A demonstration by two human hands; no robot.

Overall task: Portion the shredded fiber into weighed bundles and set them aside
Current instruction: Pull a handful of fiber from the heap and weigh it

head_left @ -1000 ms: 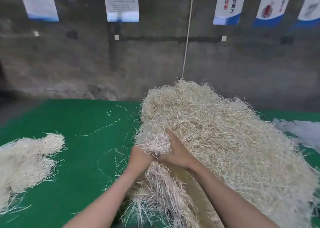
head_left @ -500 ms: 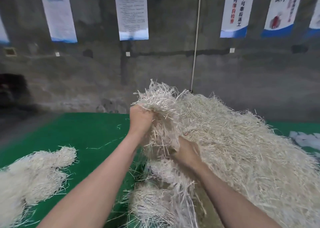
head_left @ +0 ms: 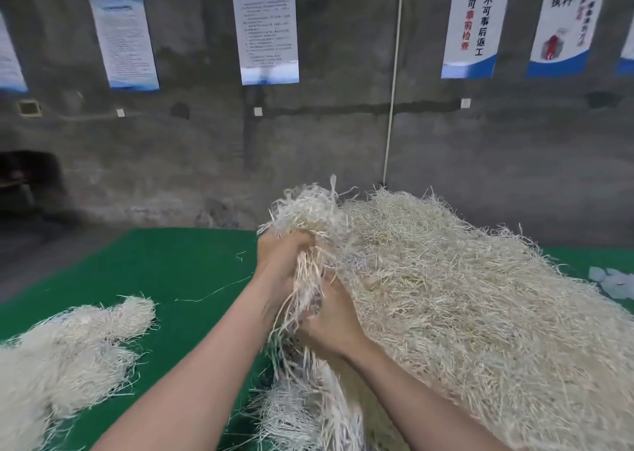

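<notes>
Left hand (head_left: 279,258) and right hand (head_left: 334,323) both clench one fiber tuft (head_left: 308,210) at the shredded-fiber pile's (head_left: 463,313) left edge, left hand higher. Bundle heap (head_left: 68,354) well left of pile. Poster (head_left: 475,21) behind pile: 宁可事前检查 不可事后返工.

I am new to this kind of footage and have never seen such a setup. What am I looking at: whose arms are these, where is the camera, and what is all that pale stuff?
There is no machine here: a person works with two bare hands. The single picture comes from a camera worn on the person's head, looking forward and down, so both forearms reach in from the bottom edge. On the green mat lies a big heap of shredded fiber, pale and straw-like. The left hand grips a tuft raised at the heap's near left edge, and the right hand grips the same strands lower down. A smaller pile of fiber lies apart at the left of the mat. Some white scraps lie at the right edge. Posters hang on the grey wall behind.
</notes>
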